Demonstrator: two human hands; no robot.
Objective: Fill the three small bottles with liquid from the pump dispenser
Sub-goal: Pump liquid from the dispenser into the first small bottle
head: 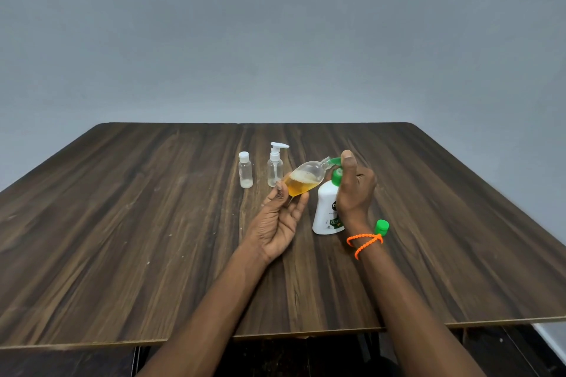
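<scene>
Grey wall, dark wood table (pixel 153 223); at centre frame the left hand (pixel 277 223) pinches a tilted bottle (pixel 303 182) half full of amber liquid, neck pointing up-right into the dispenser (pixel 327 211) spout — filling under way; the right hand (pixel 355 187) grips the pump, thumb on top; next, more steady strokes, then the two clear bottles (pixel 245 170) behind.

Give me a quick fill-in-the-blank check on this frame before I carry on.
1. The tilted bottle in the left hand holds ____ liquid.
2. The right hand is on the dispenser's ____ pump.
3. The loose cap is ____.

Missing: amber; green; green
</scene>
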